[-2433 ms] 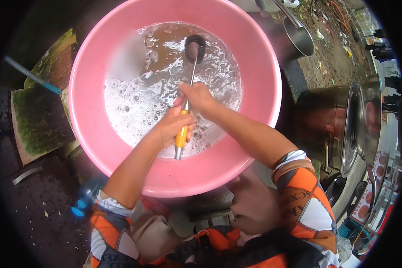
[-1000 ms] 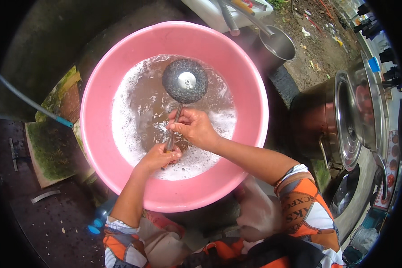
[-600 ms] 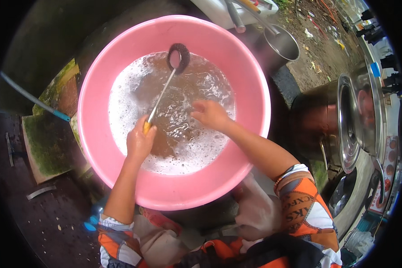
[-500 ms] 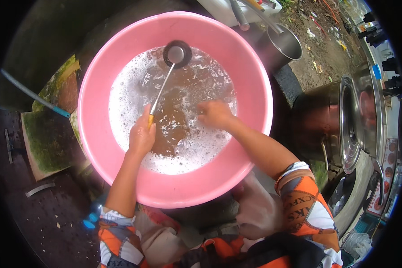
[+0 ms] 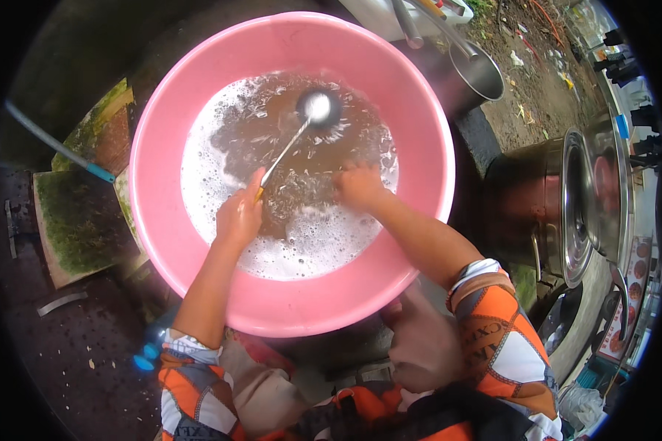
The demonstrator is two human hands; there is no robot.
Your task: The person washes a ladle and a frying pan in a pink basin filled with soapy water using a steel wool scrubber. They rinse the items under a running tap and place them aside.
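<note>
The setting is outdoors, with bare, littered ground (image 5: 526, 99) to the upper right and a dark floor (image 5: 81, 375) to the lower left. Largest in view is a round pink basin (image 5: 294, 305), holding brownish water (image 5: 279, 220) with white foam (image 5: 202, 173) gathered toward its sides. Right of the basin, apart from it, is a big metal pot (image 5: 526, 206); on the left lies a mossy slab (image 5: 77, 224). Near the basin's upper right rim is a smaller metal container (image 5: 482, 77), and a grey hose (image 5: 48, 136) with a teal end reaches in from the left.

A long-handled tool (image 5: 283, 156) slants up and to the right inside the basin, its round dark head (image 5: 335, 110) over the water; blur hides whether the two touch. The left hand (image 5: 239, 220) grasps the tool by its yellow handle (image 5: 259, 193). The right hand (image 5: 360, 187), blurred, is over the water, apart from the tool, its fingers seemingly bent; I cannot tell whether it is clenched or holding anything
</note>
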